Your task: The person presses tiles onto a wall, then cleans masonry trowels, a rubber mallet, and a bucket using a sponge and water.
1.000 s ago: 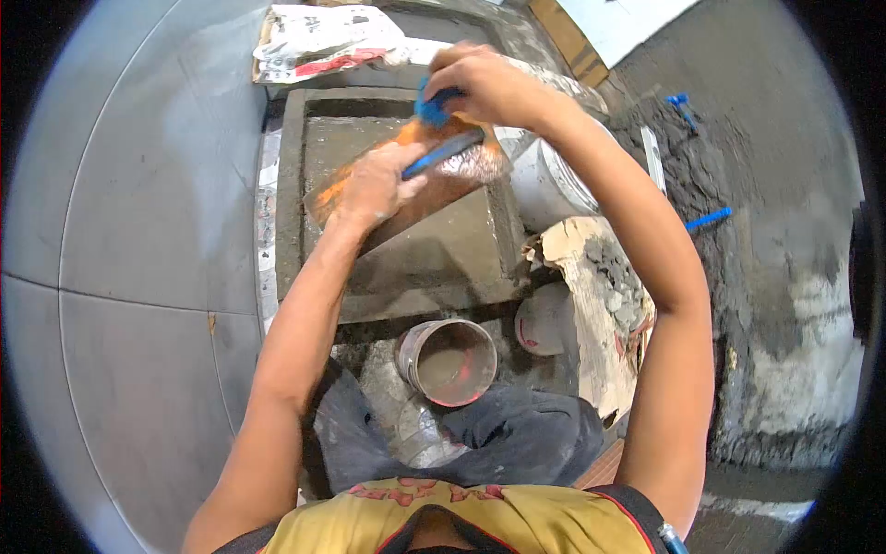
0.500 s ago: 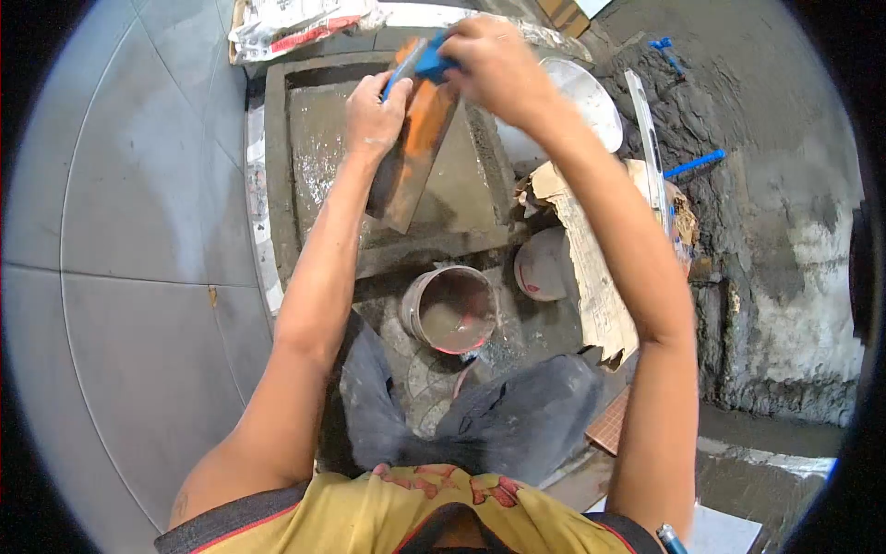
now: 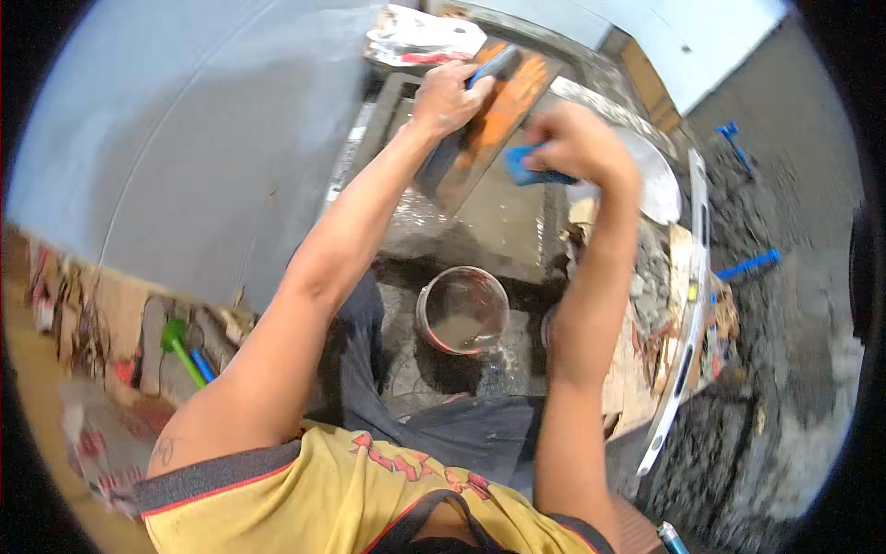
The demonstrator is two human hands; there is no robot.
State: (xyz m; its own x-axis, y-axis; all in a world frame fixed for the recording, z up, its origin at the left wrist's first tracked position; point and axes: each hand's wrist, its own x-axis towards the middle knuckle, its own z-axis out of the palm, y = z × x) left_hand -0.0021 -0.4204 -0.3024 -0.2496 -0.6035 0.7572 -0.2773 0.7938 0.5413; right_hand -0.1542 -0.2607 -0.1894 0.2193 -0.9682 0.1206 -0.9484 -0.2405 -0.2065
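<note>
My left hand [image 3: 449, 97] is wrapped round the blue-and-black handle of a flat trowel [image 3: 503, 115], whose broad face shows orange and grey patches. The trowel is tilted over a wet, framed rectangular slab [image 3: 498, 217]. To its right, my right hand [image 3: 568, 143], blurred by motion, grips a blue sponge [image 3: 535, 166], apart from the trowel. Below the slab, near my legs, stands a bucket [image 3: 462, 311] with murky liquid in its bottom.
A long level [image 3: 688, 319] lies at the right beside a torn bag [image 3: 632, 365] and grey rubble. Behind my right hand is a white bucket [image 3: 651, 180]. Blue tools [image 3: 749, 265] lie on wet mortar. A white bag [image 3: 425, 37] is at the top.
The trowel and my left hand have shifted right in view. My right hand has come down and away from the trowel with the blue sponge. The camera view has turned.
</note>
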